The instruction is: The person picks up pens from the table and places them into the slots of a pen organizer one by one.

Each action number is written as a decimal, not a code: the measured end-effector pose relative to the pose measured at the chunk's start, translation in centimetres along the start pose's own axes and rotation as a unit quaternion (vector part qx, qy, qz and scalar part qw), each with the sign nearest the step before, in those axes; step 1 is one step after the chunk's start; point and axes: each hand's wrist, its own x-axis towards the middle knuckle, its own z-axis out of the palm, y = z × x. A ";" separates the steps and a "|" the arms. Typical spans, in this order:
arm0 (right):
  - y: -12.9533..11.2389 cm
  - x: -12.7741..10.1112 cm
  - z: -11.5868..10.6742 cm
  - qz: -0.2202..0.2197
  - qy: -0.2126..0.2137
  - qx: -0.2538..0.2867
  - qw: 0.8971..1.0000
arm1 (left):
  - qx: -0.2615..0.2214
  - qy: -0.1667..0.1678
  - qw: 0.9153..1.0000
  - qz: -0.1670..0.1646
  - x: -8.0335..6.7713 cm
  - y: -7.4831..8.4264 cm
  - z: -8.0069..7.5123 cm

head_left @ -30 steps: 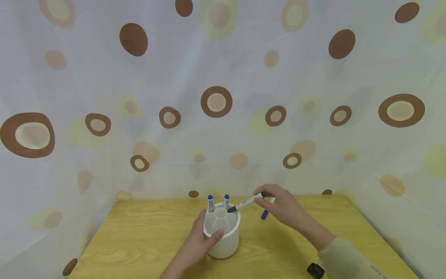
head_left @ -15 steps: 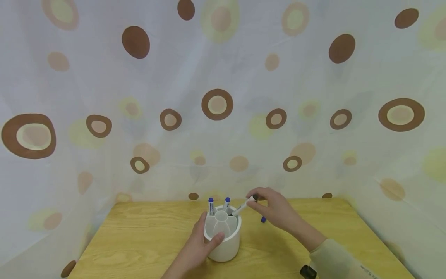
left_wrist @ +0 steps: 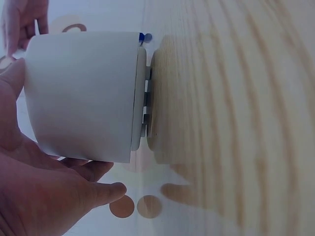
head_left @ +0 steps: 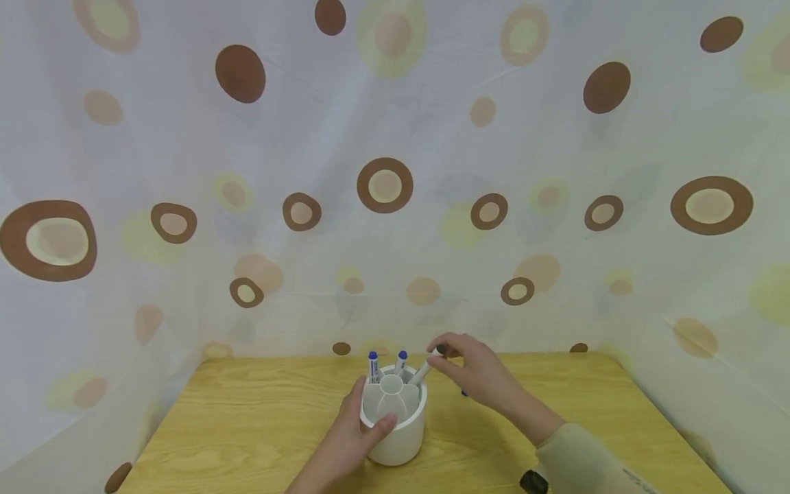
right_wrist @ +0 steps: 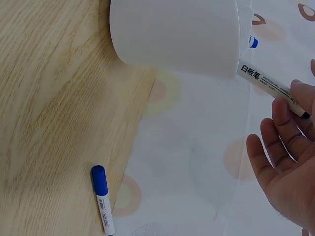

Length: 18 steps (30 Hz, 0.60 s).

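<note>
A white round pen holder (head_left: pixel 398 442) with inner compartments stands upright on the wooden table. My left hand (head_left: pixel 345 439) grips its left side, thumb over the near rim; the left wrist view shows the fingers around its wall (left_wrist: pixel 83 98). Between thumb and fingertips, my right hand (head_left: pixel 478 374) pinches a white whiteboard marker (right_wrist: pixel 268 84) with a black end. The marker leans, its lower end inside the holder's right rear compartment. Two blue-ended markers, one on the left (head_left: pixel 373 367) and one further right (head_left: pixel 401 361), stand in the rear compartments.
A blue-capped marker (right_wrist: pixel 102 199) lies on the wooden table (head_left: pixel 259 425) right of the holder, mostly hidden behind my right hand in the head view. Behind the table hangs a spotted curtain (head_left: pixel 432 240). Something black (head_left: pixel 533 481) sits by my right sleeve.
My right hand has moved left and brought the black-ended marker down into the holder, where it stands steeper. My left hand keeps its grip on the holder.
</note>
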 end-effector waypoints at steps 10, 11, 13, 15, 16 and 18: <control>-0.3 0.2 2.0 -0.007 -0.013 -0.015 1.000 | 0.004 0.006 1.000 0.001 -0.7 -0.5 0.0; -0.3 0.3 2.1 -0.006 -0.014 -0.018 1.000 | 0.004 0.006 1.000 0.000 -0.7 -0.6 0.0; -0.3 0.4 2.4 -0.002 -0.013 -0.022 1.000 | 0.003 0.006 1.000 0.001 -0.7 -0.5 0.0; -0.2 0.6 2.4 -0.002 -0.011 -0.027 1.000 | 0.002 0.007 1.000 0.003 -0.5 -0.4 -0.1; -0.2 0.7 2.4 -0.003 -0.011 -0.030 0.999 | 0.001 0.006 1.000 0.005 -0.4 -0.3 -0.1; -0.2 0.8 2.2 -0.006 -0.011 -0.036 0.999 | 0.001 0.004 1.000 0.012 -0.1 -0.2 -0.1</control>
